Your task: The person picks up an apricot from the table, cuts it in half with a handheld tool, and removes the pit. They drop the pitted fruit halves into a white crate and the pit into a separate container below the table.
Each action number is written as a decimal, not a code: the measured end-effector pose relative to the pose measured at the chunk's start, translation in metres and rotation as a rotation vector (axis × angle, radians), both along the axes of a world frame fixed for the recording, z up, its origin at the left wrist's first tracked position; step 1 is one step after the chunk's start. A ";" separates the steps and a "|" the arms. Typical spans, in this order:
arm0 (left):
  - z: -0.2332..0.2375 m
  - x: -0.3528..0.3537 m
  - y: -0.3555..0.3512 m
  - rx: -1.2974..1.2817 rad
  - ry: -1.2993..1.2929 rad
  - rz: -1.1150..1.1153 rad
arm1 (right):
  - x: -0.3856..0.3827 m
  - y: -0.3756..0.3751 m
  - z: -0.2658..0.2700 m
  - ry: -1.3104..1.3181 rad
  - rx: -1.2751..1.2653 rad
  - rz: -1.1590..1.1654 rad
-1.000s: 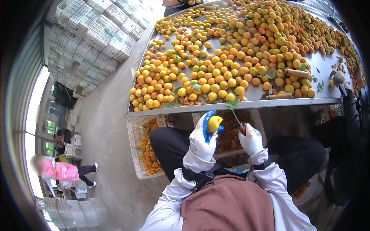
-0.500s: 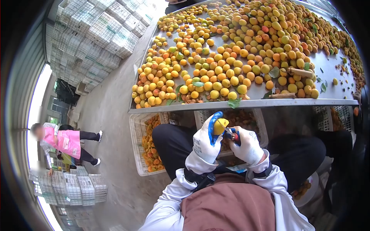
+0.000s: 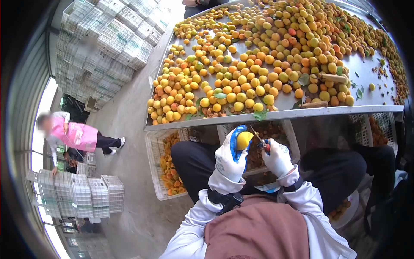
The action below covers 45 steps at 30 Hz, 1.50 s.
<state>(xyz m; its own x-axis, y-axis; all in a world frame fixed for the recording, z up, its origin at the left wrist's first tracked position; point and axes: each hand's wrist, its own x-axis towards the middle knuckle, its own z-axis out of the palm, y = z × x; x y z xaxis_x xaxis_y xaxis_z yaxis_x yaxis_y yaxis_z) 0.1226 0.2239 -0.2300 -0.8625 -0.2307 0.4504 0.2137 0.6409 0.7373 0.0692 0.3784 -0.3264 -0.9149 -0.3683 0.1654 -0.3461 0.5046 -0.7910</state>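
Observation:
My left hand (image 3: 230,157), in a white glove with blue coating, is closed around a yellow apricot (image 3: 244,140). In my right hand (image 3: 277,159), gloved the same way, is a small knife (image 3: 267,146) with a red handle. Its thin blade points up and toward the left, just right of the apricot and apart from it. Both hands are over my lap, in front of the table's near edge. Below them, partly covered by my hands, stands a white crate (image 3: 294,140) with orange fruit pieces.
Many apricots (image 3: 254,69) are spread over the metal table (image 3: 276,115), with leaves and two wooden-handled tools (image 3: 314,104) among them. Another crate (image 3: 148,151) of halved fruit stands by my left knee. At left, a person in a pink apron (image 3: 79,134) is beside stacked crates (image 3: 97,196).
The knife has come away from the apricot, and my right hand has shifted slightly right. My left hand still grips the fruit. The person in the pink apron has moved a little.

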 end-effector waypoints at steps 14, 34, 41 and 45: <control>0.056 0.031 -0.086 0.167 0.058 0.515 | -0.007 0.014 0.034 -0.011 -0.240 -0.063; -0.029 -0.166 -0.115 -0.776 -0.550 -0.066 | -0.020 0.030 0.026 -0.501 -0.630 -0.163; -0.037 -0.186 -0.089 -1.126 -0.622 -0.001 | -0.020 0.027 0.026 -0.477 -0.605 -0.165; -0.039 -0.179 -0.103 -0.959 -0.525 -0.054 | -0.023 0.028 0.008 -0.281 -0.495 -0.109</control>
<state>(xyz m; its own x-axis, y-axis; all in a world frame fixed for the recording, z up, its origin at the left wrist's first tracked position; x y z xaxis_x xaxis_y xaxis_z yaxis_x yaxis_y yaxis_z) -0.0563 0.1208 -0.2694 -0.9980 0.0636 -0.0039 0.0637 0.9964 -0.0561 0.0465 0.4060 -0.3188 -0.9769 -0.2103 0.0392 -0.0554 0.0717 -0.9959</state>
